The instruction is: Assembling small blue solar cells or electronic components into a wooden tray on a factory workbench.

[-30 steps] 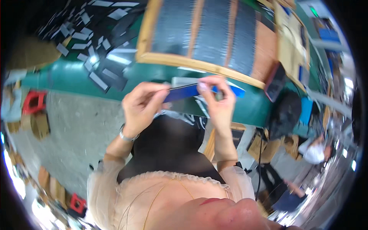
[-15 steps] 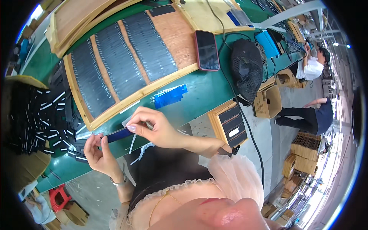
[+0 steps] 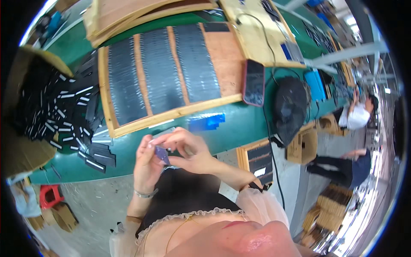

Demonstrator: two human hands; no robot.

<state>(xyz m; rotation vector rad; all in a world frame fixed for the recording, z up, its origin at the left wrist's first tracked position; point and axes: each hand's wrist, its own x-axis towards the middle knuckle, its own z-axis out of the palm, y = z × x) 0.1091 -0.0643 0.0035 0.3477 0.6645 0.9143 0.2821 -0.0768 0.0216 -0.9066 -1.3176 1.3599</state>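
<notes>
Both of my hands meet over the near edge of the green bench [image 3: 239,124]. My left hand [image 3: 147,165] and my right hand [image 3: 188,150] pinch a small dark blue strip [image 3: 162,153] between their fingertips. The strip is mostly hidden by my fingers. Just beyond them a wooden tray [image 3: 171,115] holds three long rows of dark flat parts [image 3: 158,73]. A blue flat piece [image 3: 206,121] lies on the bench to the right of my hands.
A heap of loose black strips [image 3: 68,115] covers the bench at left. A dark phone [image 3: 253,82] and a black round fan [image 3: 290,107] with a cable sit at right. Cardboard boxes [image 3: 304,147] stand below. Another person [image 3: 355,115] works far right. A red stool [image 3: 50,196] is on the floor.
The view has swung and my hands have come closer together. The blue strip, held stretched between both hands before, is now bunched between the fingertips.
</notes>
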